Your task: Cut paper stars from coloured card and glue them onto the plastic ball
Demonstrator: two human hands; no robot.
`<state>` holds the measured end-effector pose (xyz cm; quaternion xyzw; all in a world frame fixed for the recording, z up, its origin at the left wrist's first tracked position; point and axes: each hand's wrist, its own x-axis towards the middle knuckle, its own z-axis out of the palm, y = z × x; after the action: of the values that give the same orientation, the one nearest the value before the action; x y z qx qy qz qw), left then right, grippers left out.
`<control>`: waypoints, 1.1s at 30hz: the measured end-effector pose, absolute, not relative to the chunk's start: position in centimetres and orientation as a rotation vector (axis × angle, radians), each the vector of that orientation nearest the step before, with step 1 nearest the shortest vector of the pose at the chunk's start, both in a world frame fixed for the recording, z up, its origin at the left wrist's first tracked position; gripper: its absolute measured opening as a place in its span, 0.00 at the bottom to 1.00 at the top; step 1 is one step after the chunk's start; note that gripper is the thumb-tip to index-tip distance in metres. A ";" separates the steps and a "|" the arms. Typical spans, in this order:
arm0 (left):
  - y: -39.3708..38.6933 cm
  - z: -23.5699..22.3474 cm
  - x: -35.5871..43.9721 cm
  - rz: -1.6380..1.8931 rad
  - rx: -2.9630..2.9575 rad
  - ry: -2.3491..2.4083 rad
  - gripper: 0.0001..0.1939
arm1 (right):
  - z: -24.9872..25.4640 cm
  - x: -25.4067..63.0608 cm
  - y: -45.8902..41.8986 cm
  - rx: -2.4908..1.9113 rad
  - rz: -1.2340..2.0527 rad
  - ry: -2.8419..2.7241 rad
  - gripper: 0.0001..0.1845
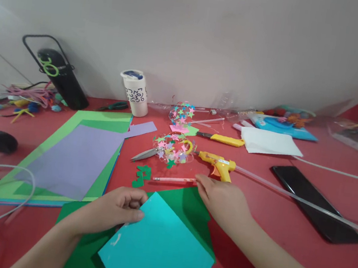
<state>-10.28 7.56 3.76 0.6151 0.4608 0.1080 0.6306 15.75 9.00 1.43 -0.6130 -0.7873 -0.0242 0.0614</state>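
Paper (159,246), turquoise, occupies the lower centre of the frame; the left hand (122,208) grips its upper-left edge. The right hand (219,199) pinches the pencil (174,180) just below frame centre.

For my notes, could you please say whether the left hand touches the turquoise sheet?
Touching: the head view shows the left hand gripping the turquoise sheet by its edge.
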 end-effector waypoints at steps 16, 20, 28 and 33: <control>7.6 3.1 -8.8 0.382 1.323 1.061 0.16 | 3.6 20.2 11.0 -2.297 -0.093 -2.107 0.20; 8.0 3.4 -10.0 0.355 1.421 1.055 0.11 | 4.1 18.8 10.2 -2.157 -0.167 -2.142 0.13; 8.6 2.8 -10.7 0.354 1.466 1.054 0.10 | 3.9 16.8 9.3 -1.818 0.035 -2.385 0.08; 8.8 3.6 -10.2 0.349 1.477 1.008 0.10 | 4.4 16.4 9.6 -1.711 0.187 -2.451 0.08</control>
<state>-10.16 8.80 3.63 0.6405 0.4372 0.1512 0.6129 16.44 9.56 4.43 -0.5697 -0.8162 0.0622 0.0735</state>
